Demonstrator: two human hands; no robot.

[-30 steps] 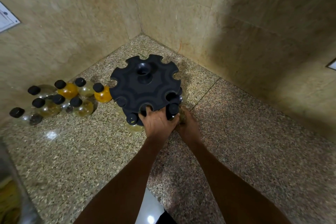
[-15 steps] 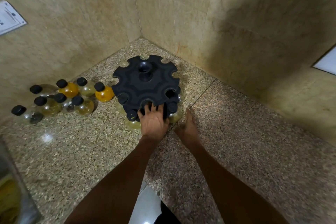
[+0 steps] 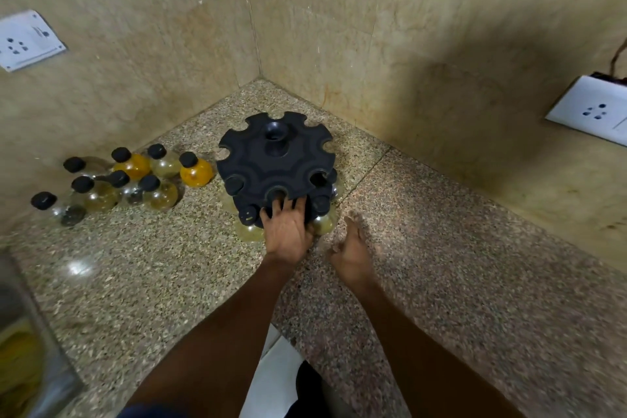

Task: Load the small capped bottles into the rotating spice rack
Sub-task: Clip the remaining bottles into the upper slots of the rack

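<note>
Rack (image 3: 275, 159), black and notched, stands in the desk (image 3: 441, 248) corner with a few capped bottles (image 3: 321, 214) seated at its near edge. Left hand (image 3: 287, 231) rests spread fingers on that edge; right hand (image 3: 351, 253), blurred, seems loosely spread and empty. Loose bottles (image 3: 135, 176) cluster left.

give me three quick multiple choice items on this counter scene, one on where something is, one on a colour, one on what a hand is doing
1. Where do the loose bottles stand relative to the spice rack?
A. left of it
B. right of it
C. on top of it

2. What colour are the bottle caps?
A. white
B. red
C. black

3. What is the right hand doing?
A. gripping a bottle
B. holding nothing, off the rack
C. pressing a wall socket

Key: 1 A, they cluster by the left wall. 2 C, every visible cap is black. 3 B, it hovers empty over the counter while the left hand touches the rack's front edge.
</note>
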